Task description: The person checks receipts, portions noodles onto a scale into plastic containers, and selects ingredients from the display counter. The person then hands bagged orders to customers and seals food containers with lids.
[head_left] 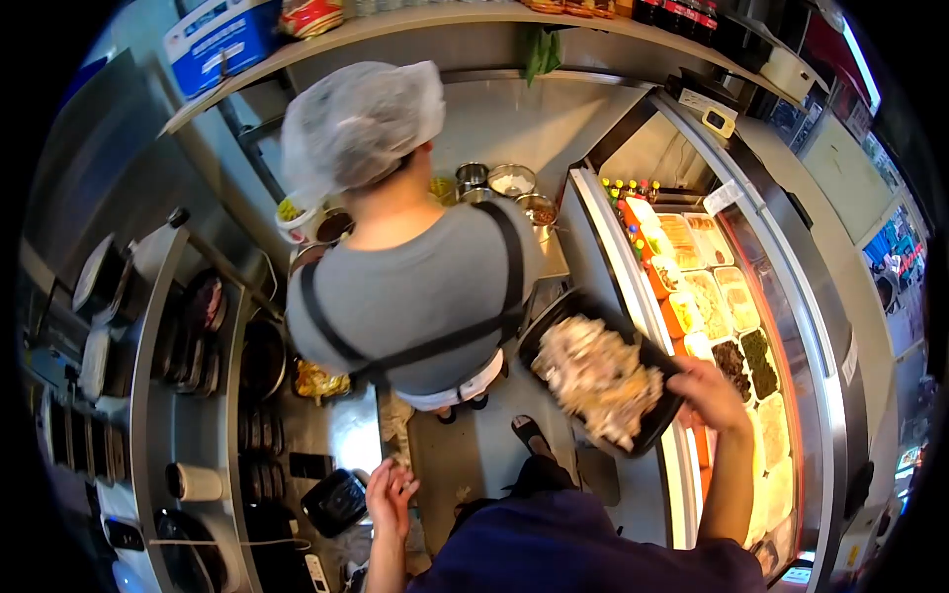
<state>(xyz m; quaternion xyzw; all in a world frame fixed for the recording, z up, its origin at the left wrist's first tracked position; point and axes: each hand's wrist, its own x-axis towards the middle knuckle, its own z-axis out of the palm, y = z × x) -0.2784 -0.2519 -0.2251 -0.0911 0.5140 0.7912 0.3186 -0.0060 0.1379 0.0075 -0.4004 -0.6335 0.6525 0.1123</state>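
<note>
My right hand (714, 395) grips the near right edge of a black tray (641, 442). Pale, shredded food that looks like meat (596, 376) is heaped in it, and the tray hangs over the floor beside the lit display case (682, 474). On the other side, my left hand (391, 494) is raised with its fingers loosely apart and holds nothing. Just left of that hand, a black container (336, 502) sits on the steel counter (358, 435).
A co-worker in a hairnet (361, 124) and grey shirt stands directly ahead, back turned. Several food trays (732, 296) fill the display case at right. Metal shelving (158, 395) with dark containers lines the left. Pots (514, 180) stand at the back, beneath a high shelf (445, 20).
</note>
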